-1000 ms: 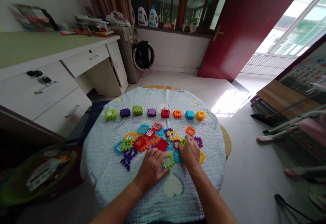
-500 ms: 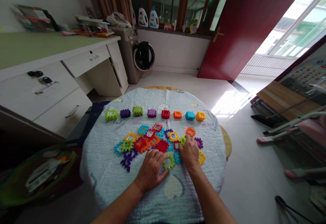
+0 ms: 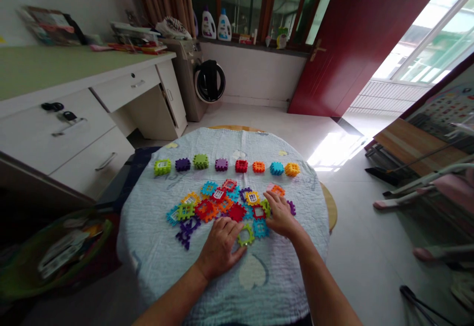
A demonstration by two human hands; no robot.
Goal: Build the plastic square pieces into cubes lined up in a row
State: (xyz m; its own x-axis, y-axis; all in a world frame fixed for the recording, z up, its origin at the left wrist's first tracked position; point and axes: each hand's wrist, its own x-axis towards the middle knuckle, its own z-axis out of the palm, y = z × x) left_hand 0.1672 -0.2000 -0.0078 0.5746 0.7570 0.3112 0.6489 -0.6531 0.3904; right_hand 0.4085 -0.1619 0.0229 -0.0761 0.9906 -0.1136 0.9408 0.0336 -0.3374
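Observation:
My left hand (image 3: 221, 244) rests on the cloth with its fingers loosely extended and its thumb apart. It is beside a green square frame piece (image 3: 245, 235) with notched edges, and holds nothing that shows. My right hand (image 3: 282, 216) reaches over the right end of the loose pieces, fingers stretched towards an orange piece (image 3: 277, 190). Under or beside it are a green piece (image 3: 265, 207) and a purple piece (image 3: 292, 208), both partly covered. Nearby lie a blue frame (image 3: 260, 228), a red frame (image 3: 258, 212) and a yellow piece with a white window (image 3: 252, 198).
Behind the pile runs a row of several assembled blocks, among them a red block (image 3: 241, 166) and a yellow block (image 3: 292, 169). A pale blue cloth (image 3: 163, 276) covers the round table. A basket (image 3: 55, 257) stands at the left, a pink chair (image 3: 454, 187) at the right.
My right hand has shifted slightly away and to the right, its forearm swinging right. The blue and red frames show more; the yellow piece at the right is now covered. My left hand stays put.

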